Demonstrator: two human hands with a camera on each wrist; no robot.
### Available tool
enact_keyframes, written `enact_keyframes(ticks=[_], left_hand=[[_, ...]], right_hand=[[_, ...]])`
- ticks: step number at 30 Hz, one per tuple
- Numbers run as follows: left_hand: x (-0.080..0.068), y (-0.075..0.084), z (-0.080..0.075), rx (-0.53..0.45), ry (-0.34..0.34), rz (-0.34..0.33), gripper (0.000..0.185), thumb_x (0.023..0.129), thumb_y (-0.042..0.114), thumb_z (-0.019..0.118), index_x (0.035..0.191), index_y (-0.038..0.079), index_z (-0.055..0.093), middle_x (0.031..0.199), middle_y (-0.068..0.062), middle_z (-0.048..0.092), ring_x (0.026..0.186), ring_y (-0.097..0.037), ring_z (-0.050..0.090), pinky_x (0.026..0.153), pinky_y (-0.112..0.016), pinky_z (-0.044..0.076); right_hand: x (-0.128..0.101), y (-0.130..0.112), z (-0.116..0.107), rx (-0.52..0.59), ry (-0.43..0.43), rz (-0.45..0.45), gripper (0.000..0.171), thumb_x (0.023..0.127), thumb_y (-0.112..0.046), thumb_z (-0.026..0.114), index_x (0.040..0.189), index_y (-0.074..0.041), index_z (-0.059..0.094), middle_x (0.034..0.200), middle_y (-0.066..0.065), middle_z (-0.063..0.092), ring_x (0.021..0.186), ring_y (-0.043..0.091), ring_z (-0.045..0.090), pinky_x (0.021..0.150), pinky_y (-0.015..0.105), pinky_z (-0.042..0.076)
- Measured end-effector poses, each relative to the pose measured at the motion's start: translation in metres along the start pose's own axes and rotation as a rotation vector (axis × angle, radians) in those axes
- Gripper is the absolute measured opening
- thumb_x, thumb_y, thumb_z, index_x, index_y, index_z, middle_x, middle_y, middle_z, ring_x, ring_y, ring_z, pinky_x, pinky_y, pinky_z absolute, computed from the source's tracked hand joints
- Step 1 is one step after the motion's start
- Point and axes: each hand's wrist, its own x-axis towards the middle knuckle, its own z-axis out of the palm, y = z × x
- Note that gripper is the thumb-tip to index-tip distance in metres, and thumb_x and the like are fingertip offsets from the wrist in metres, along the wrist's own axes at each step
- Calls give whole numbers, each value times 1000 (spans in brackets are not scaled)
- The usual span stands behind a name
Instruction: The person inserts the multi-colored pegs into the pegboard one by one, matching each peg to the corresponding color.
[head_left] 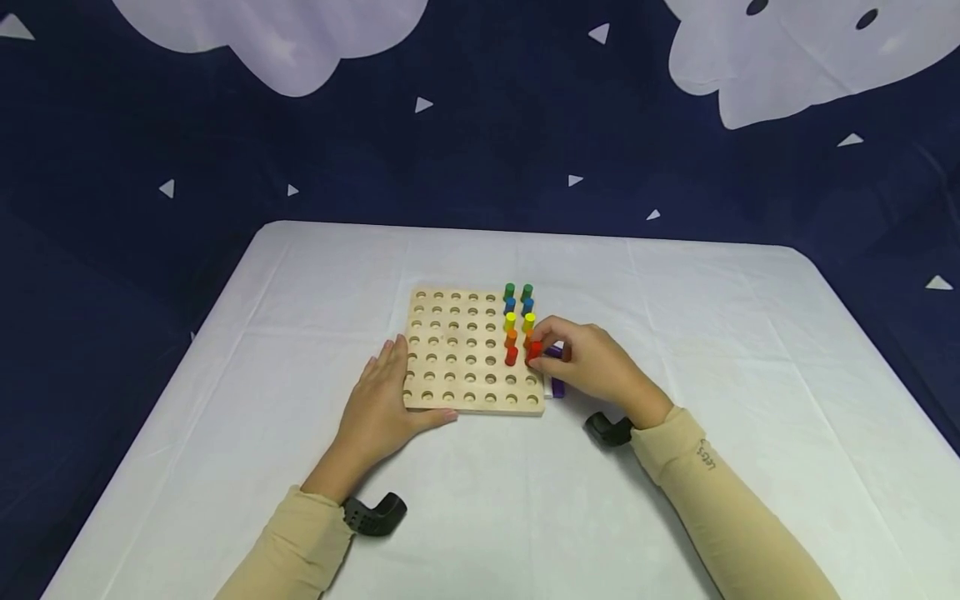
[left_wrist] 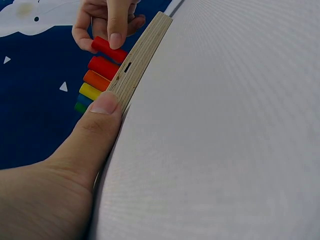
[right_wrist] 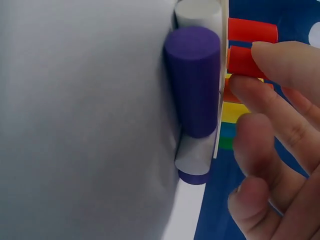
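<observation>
A light wooden pegboard with rows of round holes lies on the table. My left hand rests against its left side, fingers straight along the edge and thumb stretched along the front edge. With thumb and index finger, my right hand pinches a red peg at the rightmost column; the peg leans slightly in the head view, its lower end at the board. Another red peg stands one column to the left. Behind them stand paired orange, yellow, blue and green pegs.
Purple pegs and white pegs lie on the white-covered table along the board's right side, partly under my right hand in the head view. A dark blue backdrop with clouds and triangles hangs behind the table.
</observation>
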Motion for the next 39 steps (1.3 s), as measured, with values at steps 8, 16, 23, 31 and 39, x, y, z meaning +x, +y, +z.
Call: enact_keyframes(ticks=[8, 16, 23, 31, 39], left_hand=[[0, 0, 0, 3, -4, -2, 136, 66, 69, 80, 157, -5, 9, 164, -20, 16, 155, -33, 13, 128, -48, 10], [1, -1, 2, 0, 1, -4, 137, 65, 70, 80, 157, -4, 9, 164, -20, 15, 155, -33, 13, 128, -47, 10], [1, -1, 2, 2, 3, -6, 137, 65, 69, 80, 157, -4, 9, 164, -20, 16, 155, -32, 13, 128, -47, 10], [0, -1, 2, 5, 3, -10, 136, 66, 69, 80, 157, -3, 10, 165, -19, 15, 155, -32, 13, 128, -47, 10], [0, 0, 2, 5, -1, -12, 137, 66, 69, 80, 157, -3, 9, 165, -19, 14, 155, -32, 12, 128, -47, 10]], right_hand=[[0, 0, 3, -40, 12, 2, 20, 87, -25, 77, 104, -25, 66, 99, -7, 72, 56, 12, 52, 52, 25, 45], [-2, 0, -2, -49, 16, 2, 20, 89, -29, 76, 107, -24, 70, 99, -9, 72, 60, 12, 53, 54, 26, 46], [-3, 19, -19, -129, 72, 45, 25, 93, -25, 72, 115, -16, 69, 98, -2, 68, 67, 15, 52, 59, 28, 45], [7, 29, -15, -244, -36, 49, 30, 90, -21, 74, 119, -14, 69, 101, 1, 69, 90, 18, 60, 83, 39, 53], [3, 34, -16, -294, -78, 57, 32, 92, -18, 71, 123, -10, 68, 97, 2, 66, 86, 17, 59, 81, 39, 54]])
